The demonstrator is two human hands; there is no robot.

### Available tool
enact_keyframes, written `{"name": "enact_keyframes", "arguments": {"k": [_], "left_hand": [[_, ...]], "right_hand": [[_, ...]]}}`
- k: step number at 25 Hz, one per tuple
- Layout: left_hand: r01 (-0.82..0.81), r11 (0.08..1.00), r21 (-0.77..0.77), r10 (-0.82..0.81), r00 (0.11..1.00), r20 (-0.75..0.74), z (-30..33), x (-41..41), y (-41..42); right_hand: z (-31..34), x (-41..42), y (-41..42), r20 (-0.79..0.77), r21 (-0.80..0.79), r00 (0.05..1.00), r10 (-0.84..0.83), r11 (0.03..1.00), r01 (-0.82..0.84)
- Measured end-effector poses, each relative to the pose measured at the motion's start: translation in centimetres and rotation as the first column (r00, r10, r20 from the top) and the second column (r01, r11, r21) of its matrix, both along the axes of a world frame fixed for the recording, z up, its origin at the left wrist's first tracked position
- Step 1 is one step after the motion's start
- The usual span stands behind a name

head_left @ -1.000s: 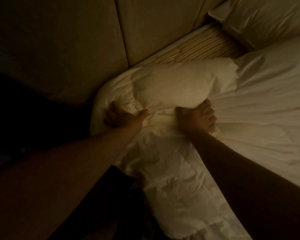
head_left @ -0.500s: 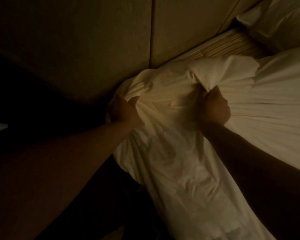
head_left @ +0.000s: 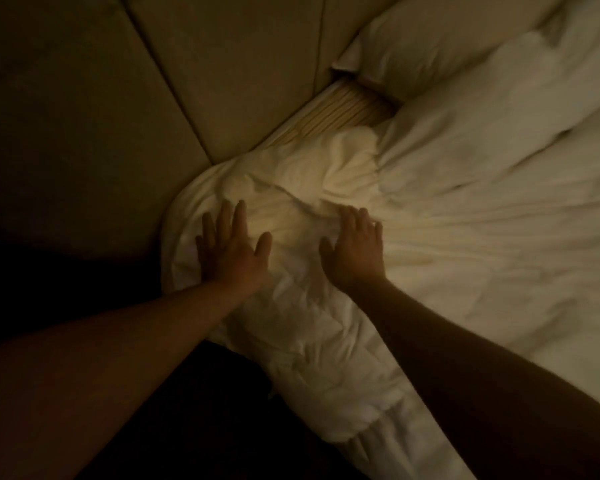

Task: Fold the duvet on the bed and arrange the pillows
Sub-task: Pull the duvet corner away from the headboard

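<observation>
L hand (head_left: 231, 251) lies flat on the duvet (head_left: 326, 244), fingers straight and a bit spread, thumb out to the side, gripping nothing. It sits at the duvet's rounded corner, right by the bed's head-end corner next to the headboard (head_left: 194, 71). R hand (head_left: 355, 244) is flat too, palm down w/ fingers extended toward the headboard, pressing on the crumpled fabric just beside the L one; a bare patch of rumpled duvet shows between them. Both forearms reach in from the bottom of the view, no sleeves visible.

Outward from the hands: the duvet is white/cream, bunched and wrinkled at this corner, w/ creases fanning out to the right across the bed. Its near edge hangs over the side of the bed toward the person. Past the bunched part, a strip of ribbed, striped surface (head_left: 343, 112) (mattress or bed base, can't tell which) shows along the head edge, touching the padded headboard panels. Further along that edge a white pillow (head_left: 447, 43) lies against the headboard, at the upper right, its lower side meeting the duvet. Lighting is dim, left side of the view nearly black.
</observation>
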State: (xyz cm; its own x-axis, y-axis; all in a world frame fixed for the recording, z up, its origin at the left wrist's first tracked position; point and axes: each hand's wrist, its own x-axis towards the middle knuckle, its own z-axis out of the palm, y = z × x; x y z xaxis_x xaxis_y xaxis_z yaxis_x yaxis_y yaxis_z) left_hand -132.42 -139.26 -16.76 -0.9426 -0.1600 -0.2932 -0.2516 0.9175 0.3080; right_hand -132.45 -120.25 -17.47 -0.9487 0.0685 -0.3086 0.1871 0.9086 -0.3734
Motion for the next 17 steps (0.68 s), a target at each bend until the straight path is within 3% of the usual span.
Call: {"name": "enact_keyframes", "arguments": {"k": [6,10,17], "left_hand": [[0.341,0.935,0.103,-0.345,0.938,0.032,9.3,2.3,9.8],[0.539,0.824,0.174,-0.542,0.840,-0.037,16.6,5.3,18.2],[0.837,0.538,0.099,-0.820,0.547,-0.167,26.6,18.2,37.7]], "right_hand": [[9.9,9.0,11.7,0.022,0.003,0.976,-0.215,0.977,0.215],[18.0,16.1,20.1,-0.077,0.033,0.924,-0.375,0.925,0.378],[29.0,35.3,35.4,-0.264,0.014,0.724,-0.638,0.748,0.664]]}}
